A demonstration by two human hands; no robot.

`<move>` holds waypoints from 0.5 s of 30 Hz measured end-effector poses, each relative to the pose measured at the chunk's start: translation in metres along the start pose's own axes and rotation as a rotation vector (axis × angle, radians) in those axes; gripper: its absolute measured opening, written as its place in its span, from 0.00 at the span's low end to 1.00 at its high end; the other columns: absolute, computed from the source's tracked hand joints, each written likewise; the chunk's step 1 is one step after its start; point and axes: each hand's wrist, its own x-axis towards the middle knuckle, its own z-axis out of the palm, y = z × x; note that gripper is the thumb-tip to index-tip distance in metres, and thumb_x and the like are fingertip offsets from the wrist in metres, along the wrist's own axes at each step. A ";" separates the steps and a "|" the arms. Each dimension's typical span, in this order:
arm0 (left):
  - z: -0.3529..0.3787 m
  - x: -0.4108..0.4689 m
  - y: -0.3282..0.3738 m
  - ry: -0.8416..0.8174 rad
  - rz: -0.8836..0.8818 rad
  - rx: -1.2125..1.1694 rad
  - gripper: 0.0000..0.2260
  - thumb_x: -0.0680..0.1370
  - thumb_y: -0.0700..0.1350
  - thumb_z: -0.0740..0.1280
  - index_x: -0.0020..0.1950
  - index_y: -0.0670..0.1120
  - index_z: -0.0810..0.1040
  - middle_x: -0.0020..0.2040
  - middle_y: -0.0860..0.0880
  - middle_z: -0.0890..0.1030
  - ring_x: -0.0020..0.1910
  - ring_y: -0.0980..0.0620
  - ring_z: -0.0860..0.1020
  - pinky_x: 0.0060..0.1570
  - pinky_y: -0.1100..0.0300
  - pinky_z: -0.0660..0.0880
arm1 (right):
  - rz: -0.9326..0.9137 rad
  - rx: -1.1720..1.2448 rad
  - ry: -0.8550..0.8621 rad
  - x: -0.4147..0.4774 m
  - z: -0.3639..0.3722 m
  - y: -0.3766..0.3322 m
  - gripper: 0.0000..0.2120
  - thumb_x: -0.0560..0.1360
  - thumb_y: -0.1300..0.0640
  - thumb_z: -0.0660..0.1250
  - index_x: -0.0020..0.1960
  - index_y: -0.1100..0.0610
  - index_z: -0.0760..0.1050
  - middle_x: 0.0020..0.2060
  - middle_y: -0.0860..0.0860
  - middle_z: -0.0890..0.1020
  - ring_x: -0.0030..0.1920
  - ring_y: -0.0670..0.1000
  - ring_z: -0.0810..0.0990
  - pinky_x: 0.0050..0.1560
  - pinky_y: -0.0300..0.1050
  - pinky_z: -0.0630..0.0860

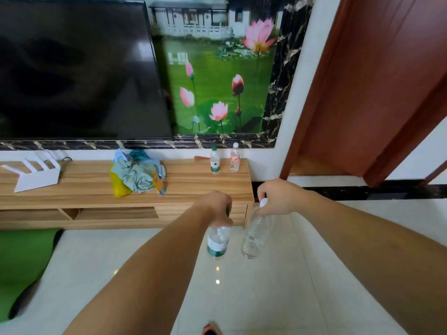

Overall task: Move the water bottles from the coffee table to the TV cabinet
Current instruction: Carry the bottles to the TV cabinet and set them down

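My left hand point(219, 207) grips the neck of a green-capped, green-labelled water bottle point(217, 241) that hangs below it over the floor. Gripped at its white cap by my right hand point(278, 198), a clear bottle point(254, 238) hangs tilted. Both hang just in front of the right end of the wooden TV cabinet point(92, 189). Two more bottles stand upright at the cabinet's back right: a green-capped one point(214, 162) and a white-capped one point(234, 158). The coffee table is out of view.
On the cabinet lie a heap of cloth and bags point(136, 175), a white router point(36, 171) and a small reddish object point(202, 157). A large TV point(77, 68) hangs above. A brown door point(377, 88) stands at right. A green mat point(21, 264) lies on the tiled floor at left.
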 end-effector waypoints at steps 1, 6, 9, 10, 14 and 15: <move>-0.004 0.014 -0.007 -0.004 -0.004 -0.008 0.09 0.64 0.48 0.72 0.42 0.51 0.77 0.39 0.52 0.76 0.36 0.54 0.74 0.29 0.61 0.70 | 0.008 -0.014 -0.005 0.013 -0.006 0.004 0.13 0.66 0.46 0.73 0.36 0.50 0.70 0.38 0.49 0.78 0.42 0.53 0.77 0.39 0.48 0.74; -0.030 0.082 -0.033 0.033 0.013 -0.028 0.09 0.65 0.48 0.71 0.44 0.50 0.77 0.41 0.52 0.76 0.40 0.51 0.75 0.33 0.59 0.72 | 0.067 -0.039 -0.023 0.070 -0.028 0.029 0.13 0.67 0.46 0.69 0.34 0.47 0.64 0.36 0.46 0.73 0.41 0.52 0.75 0.33 0.44 0.66; -0.046 0.117 -0.035 0.021 0.039 0.005 0.08 0.65 0.47 0.71 0.42 0.50 0.77 0.42 0.52 0.74 0.40 0.49 0.75 0.33 0.59 0.70 | 0.099 -0.049 -0.022 0.099 -0.040 0.049 0.11 0.67 0.46 0.68 0.37 0.49 0.67 0.35 0.47 0.74 0.39 0.51 0.75 0.31 0.43 0.65; -0.049 0.130 -0.037 0.011 0.043 0.019 0.08 0.65 0.47 0.71 0.42 0.50 0.76 0.42 0.52 0.74 0.40 0.49 0.75 0.32 0.59 0.70 | 0.101 -0.052 -0.014 0.110 -0.043 0.057 0.11 0.67 0.46 0.67 0.38 0.49 0.67 0.36 0.47 0.75 0.39 0.52 0.75 0.32 0.43 0.65; -0.064 0.177 -0.047 -0.020 0.010 0.029 0.07 0.66 0.47 0.72 0.41 0.50 0.77 0.41 0.50 0.77 0.39 0.50 0.75 0.34 0.58 0.74 | 0.093 -0.024 -0.018 0.159 -0.056 0.086 0.13 0.64 0.44 0.69 0.39 0.50 0.69 0.38 0.48 0.76 0.44 0.52 0.76 0.33 0.44 0.67; -0.067 0.187 -0.049 -0.030 -0.008 0.032 0.08 0.66 0.47 0.72 0.42 0.50 0.77 0.42 0.50 0.77 0.40 0.50 0.76 0.35 0.58 0.75 | 0.085 -0.019 -0.025 0.173 -0.058 0.094 0.12 0.64 0.44 0.70 0.39 0.49 0.69 0.38 0.48 0.76 0.43 0.51 0.76 0.33 0.44 0.66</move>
